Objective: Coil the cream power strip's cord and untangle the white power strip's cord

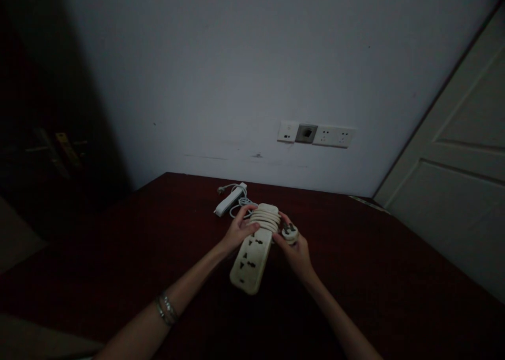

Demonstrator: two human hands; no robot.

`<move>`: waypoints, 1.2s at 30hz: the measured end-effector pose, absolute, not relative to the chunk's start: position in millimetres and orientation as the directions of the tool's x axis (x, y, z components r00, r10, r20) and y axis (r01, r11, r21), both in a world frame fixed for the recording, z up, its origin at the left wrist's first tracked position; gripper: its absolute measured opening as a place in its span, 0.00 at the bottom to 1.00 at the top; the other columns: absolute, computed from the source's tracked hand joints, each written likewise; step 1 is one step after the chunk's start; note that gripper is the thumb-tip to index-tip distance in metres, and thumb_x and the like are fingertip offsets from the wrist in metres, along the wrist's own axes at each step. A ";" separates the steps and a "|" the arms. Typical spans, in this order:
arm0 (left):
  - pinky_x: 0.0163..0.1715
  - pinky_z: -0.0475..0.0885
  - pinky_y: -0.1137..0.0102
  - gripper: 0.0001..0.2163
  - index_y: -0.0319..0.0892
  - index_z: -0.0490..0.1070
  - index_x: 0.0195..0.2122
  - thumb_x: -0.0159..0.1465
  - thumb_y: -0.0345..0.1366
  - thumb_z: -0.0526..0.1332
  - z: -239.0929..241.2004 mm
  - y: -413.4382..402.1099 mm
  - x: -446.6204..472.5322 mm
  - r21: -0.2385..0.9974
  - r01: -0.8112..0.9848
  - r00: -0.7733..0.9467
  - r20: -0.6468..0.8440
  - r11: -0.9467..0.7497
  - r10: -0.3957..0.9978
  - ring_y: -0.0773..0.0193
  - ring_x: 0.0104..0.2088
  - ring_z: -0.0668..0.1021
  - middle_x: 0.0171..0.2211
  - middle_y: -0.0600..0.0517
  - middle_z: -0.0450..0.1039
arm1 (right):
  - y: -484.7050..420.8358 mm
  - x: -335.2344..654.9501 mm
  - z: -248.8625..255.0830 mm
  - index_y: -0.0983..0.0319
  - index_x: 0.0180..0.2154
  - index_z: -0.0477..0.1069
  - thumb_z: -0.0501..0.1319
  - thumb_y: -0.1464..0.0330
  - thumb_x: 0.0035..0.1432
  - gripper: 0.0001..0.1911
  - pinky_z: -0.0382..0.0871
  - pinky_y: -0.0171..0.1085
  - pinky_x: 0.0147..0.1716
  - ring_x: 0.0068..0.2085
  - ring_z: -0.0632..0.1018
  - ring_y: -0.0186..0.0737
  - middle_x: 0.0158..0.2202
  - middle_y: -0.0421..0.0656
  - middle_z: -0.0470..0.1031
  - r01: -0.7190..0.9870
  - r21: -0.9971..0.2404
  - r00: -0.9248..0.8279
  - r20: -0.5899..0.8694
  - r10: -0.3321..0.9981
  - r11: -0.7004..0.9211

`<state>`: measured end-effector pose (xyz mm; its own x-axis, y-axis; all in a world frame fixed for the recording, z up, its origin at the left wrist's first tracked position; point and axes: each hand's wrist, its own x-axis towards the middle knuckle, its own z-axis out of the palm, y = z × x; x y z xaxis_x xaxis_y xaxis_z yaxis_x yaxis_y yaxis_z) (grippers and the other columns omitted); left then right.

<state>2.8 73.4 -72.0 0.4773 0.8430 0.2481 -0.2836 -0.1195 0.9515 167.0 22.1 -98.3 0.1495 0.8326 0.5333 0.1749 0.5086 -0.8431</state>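
Note:
A cream power strip (252, 260) is held up above the dark red table, tilted, with its sockets facing me. Its cord (265, 219) is wound in several turns around the far end. My left hand (238, 235) grips the strip from the left, thumb on the cord's edge. On the right side, my right hand (294, 249) is closed at the strip and the wound cord. The three-pin plug (290, 234) rests against my right hand's fingers, pins pointing away. Part of the right fingers is hidden behind the strip and plug.
Behind the hands, a second, white power strip (231, 200) lies on the table (177, 234) with a loosely looped grey cord. A row of wall sockets (333, 136) is on the wall beyond. A panelled white door (461, 150) stands at right, a dark door (47, 113) at left.

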 end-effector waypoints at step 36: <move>0.39 0.66 0.69 0.26 0.41 0.65 0.43 0.43 0.38 0.70 -73.3 69.2 1.3 0.917 -0.337 0.416 0.348 -0.212 0.840 0.61 0.37 0.72 0.37 0.50 0.68 | 19.7 165.0 -99.6 0.59 0.49 0.70 0.69 0.65 0.42 0.29 0.69 0.47 0.49 0.46 0.76 0.47 0.48 0.46 0.74 -0.045 -0.871 0.221 0.468 0.855 0.489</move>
<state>1.3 69.2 -73.3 0.4163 0.8401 0.3477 -0.3373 -0.2125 0.9171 165.0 19.7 -99.6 0.2209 0.8555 0.4683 -0.0449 0.4886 -0.8713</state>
